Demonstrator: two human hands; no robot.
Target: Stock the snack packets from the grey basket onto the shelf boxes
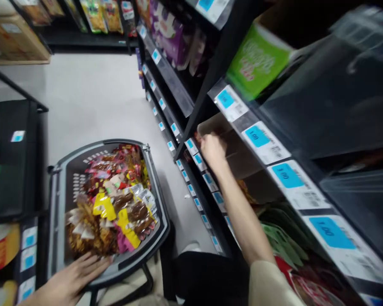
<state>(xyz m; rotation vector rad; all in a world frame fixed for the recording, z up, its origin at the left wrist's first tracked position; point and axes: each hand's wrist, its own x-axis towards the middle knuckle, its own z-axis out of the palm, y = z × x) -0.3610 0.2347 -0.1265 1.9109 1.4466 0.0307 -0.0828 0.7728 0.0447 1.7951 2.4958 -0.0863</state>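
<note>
Clock read off the frame, 12 at top. A grey basket (58, 212) is seen at 8 o'clock, loaded with packets. Inside it, red-and-pink packets (98, 165) are piled toward its 12 o'clock side, yellow-topped packets (104, 207) near its middle, brown-filled packets (94, 238) toward its 7 o'clock.

Left hand (81, 272) is laid at the basket's near rim, at its 6 to 7 o'clock; fingers are stretched out, fairly straight, next to the brown-filled packets. No grip is seen.

Right hand (213, 149) is put into a low shelf compartment (242, 159), just off frame centre toward 3 o'clock. Fingers are curled; a small reddish item (197, 137) is seen by the fingertips, but blurred: whether it is gripped or only touched cannot be told.

Price labels (284, 182) are lined along the shelf edge, 3 to 5 o'clock. A green box (258, 61) is shelved at 1 to 2 o'clock, purple packs (170, 36) near 12, a cardboard box (17, 40) on the floor at 10.
</note>
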